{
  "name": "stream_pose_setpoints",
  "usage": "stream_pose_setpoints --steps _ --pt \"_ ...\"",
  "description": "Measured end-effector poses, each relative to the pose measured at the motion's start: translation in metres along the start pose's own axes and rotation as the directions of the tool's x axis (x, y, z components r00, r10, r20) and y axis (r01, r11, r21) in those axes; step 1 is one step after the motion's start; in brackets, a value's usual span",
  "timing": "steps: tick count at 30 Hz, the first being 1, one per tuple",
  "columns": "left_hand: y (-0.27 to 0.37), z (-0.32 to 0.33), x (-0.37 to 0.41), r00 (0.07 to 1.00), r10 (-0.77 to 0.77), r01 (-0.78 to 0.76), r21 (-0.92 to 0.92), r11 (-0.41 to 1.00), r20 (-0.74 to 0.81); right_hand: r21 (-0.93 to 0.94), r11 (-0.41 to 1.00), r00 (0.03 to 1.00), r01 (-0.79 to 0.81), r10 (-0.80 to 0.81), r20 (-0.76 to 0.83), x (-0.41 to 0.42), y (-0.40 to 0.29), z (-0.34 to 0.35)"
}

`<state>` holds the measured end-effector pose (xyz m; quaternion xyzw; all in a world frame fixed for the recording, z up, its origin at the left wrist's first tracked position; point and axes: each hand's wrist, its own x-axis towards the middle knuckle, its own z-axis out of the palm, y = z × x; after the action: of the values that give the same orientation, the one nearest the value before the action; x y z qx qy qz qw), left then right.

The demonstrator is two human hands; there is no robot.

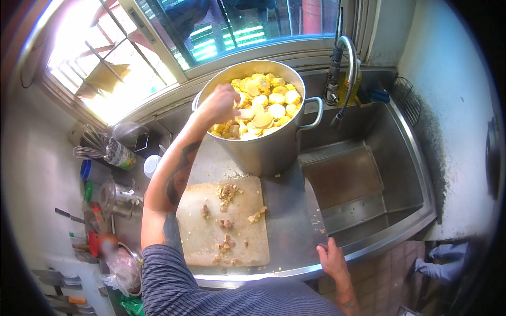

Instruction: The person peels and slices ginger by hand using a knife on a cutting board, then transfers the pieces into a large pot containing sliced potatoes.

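A large metal stockpot (pixel 261 156) stands on the steel counter, filled with corn cob pieces (pixel 277 98) and pale round slices (pixel 262 120). My left hand (pixel 221 103) is over the pot's left side, fingers bent; whether it holds anything cannot be made out. My right hand (pixel 334 260) grips the handle of a broad kitchen knife (pixel 315 213), its blade pointing away from me beside the sink, with small bits stuck on it. On a worn cutting board (pixel 237 205) before me lie small heaps of brownish peelings or scraps (pixel 228 192).
To the right is a steel sink (pixel 344 177) with a curved faucet (pixel 352 59). Whisks (pixel 93 142), jars and a metal pitcher (pixel 114 195) crowd the left side. A plastic bag (pixel 120 272) sits in a bowl. Another person's legs (pixel 444 262) show at lower right.
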<state>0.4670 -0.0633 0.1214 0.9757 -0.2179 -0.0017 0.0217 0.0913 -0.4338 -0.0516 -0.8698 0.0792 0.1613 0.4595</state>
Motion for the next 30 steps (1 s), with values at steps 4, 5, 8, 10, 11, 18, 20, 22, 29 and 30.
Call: stream_pose_setpoints --steps 4,5,8,10,11,18,20,22,29,30 --pt "0.004 0.008 0.007 0.994 0.003 0.007 -0.09 0.996 0.113 0.016 1.0 1.0 -0.003 0.003 0.005 0.003 0.001 0.001" --pt "-0.004 0.011 0.01 0.996 0.003 0.008 -0.123 0.992 0.087 0.022 1.0 1.0 -0.005 0.005 0.013 0.004 0.001 0.002" --pt "-0.032 0.022 0.03 0.997 -0.068 0.07 -0.03 0.997 0.047 0.029 0.998 0.999 0.051 -0.051 0.013 0.007 -0.002 0.006" --pt "-0.037 0.042 0.04 0.98 -0.15 0.155 0.032 0.987 -0.13 0.009 1.0 0.999 0.028 -0.029 0.042 0.009 -0.004 0.008" --pt "-0.043 0.046 0.042 0.979 -0.163 0.169 0.043 0.985 -0.121 0.0 1.0 0.998 0.02 -0.02 0.059 0.009 -0.006 0.009" --pt "0.016 -0.003 0.02 1.0 0.0 0.0 0.051 0.999 0.0 0.007 1.0 1.0 0.01 -0.01 -0.006 0.006 0.003 0.004" --pt "0.048 -0.021 0.002 0.968 0.132 -0.103 -0.139 0.985 0.214 0.007 0.999 0.999 0.033 -0.033 -0.015 0.006 0.006 -0.002" --pt "0.058 -0.017 -0.009 0.943 0.164 -0.13 -0.135 0.982 0.291 0.002 1.0 1.0 0.017 -0.017 -0.011 0.008 0.007 -0.002" --pt "-0.013 -0.002 -0.01 0.824 0.232 0.022 -0.437 0.899 0.518 0.001 0.999 0.999 0.043 -0.043 0.005 0.006 0.003 0.001" --pt "-0.008 -0.002 -0.01 0.815 0.232 0.001 -0.402 0.916 0.531 0.004 0.999 0.999 0.04 -0.04 0.002 0.005 0.003 0.0"
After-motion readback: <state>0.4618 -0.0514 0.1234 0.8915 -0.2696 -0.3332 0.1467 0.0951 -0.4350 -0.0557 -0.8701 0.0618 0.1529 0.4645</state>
